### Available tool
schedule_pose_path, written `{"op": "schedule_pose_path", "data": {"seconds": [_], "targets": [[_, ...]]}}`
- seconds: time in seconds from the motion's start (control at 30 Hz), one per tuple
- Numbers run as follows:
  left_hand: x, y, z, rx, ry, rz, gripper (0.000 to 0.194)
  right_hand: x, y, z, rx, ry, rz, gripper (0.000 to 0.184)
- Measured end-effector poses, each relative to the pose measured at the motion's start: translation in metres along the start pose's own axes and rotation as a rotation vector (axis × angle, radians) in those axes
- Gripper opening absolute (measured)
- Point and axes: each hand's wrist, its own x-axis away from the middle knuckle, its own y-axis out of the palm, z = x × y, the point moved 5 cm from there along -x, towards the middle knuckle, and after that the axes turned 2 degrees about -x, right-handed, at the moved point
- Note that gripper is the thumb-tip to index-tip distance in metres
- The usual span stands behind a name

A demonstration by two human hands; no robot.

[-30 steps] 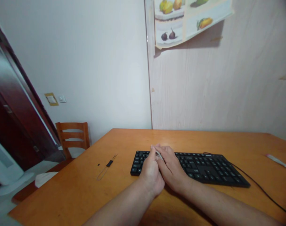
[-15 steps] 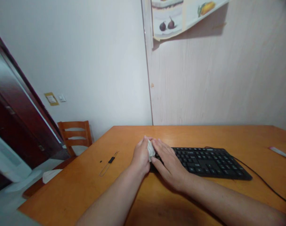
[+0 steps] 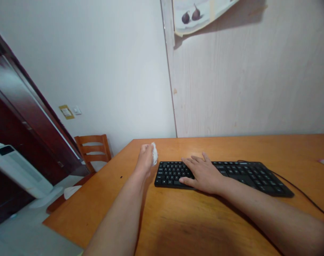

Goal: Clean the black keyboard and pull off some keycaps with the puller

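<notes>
Left hand [image 3: 145, 159] grips a white tissue [image 3: 154, 154] poking from closed fingers [image 3: 148, 149], right hand [image 3: 204, 174] spread open on a black keyboard [image 3: 172, 174]

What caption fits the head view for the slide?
Left hand grips white tissue beside a black keyboard; right hand rests on its keys.

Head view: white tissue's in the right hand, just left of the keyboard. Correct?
Wrong hand. The head view shows the white tissue in the left hand, just left of the keyboard. The right hand lies on the keys.
</notes>
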Motion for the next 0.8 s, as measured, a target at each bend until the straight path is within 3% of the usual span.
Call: {"op": "schedule_pose_path", "data": {"seconds": [0.23,0.47,0.8], "targets": [[-0.009,0.0,-0.013,-0.244,0.053,-0.14,0.024,0.0,0.005,0.001,-0.01,0.002,0.023,0.09],[-0.009,0.003,-0.028,-0.519,0.193,-0.239,0.014,0.0,0.008,0.001,-0.035,-0.003,0.024,0.086],[-0.008,-0.01,-0.048,-0.702,0.346,-0.267,0.015,0.0,0.011,0.003,-0.088,-0.007,-0.042,0.098]]}}
